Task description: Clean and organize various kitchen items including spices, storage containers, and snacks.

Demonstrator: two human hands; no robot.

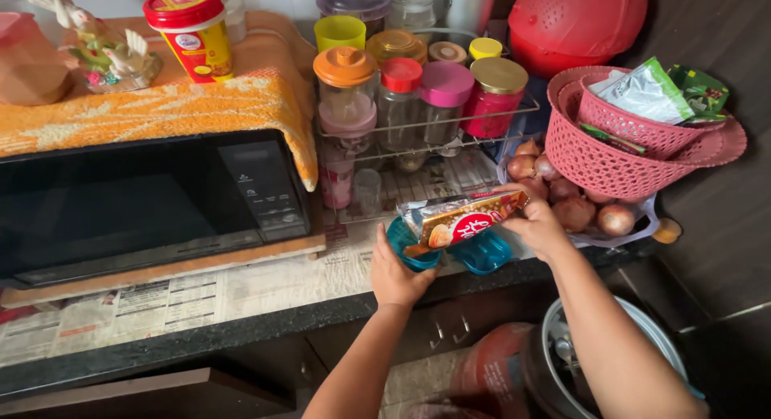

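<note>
A: What are the fingers doing?

B: The left hand has its fingers curled around a small teal container at the front edge of the counter, gripping its near side. The right hand pinches one end of a shiny snack packet, fingers closed on it, with the packet tilted so its other end dips over the container's mouth.

A: So which step is this?

B: It looks like pouring from the packet into the container. I cannot tell whether anything is falling. A teal lid lies on the counter just beside the container, under the packet.

A: What does the next move call for?

B: Probably a steady container and a gradual tilt of the packet, so nothing spills on the newspaper lining the counter.

A: And around the hands?

B: Behind them is a wire rack of lidded jars. To the right, onions sit beside stacked pink baskets. To the left is a black microwave draped with an orange cloth.
</note>
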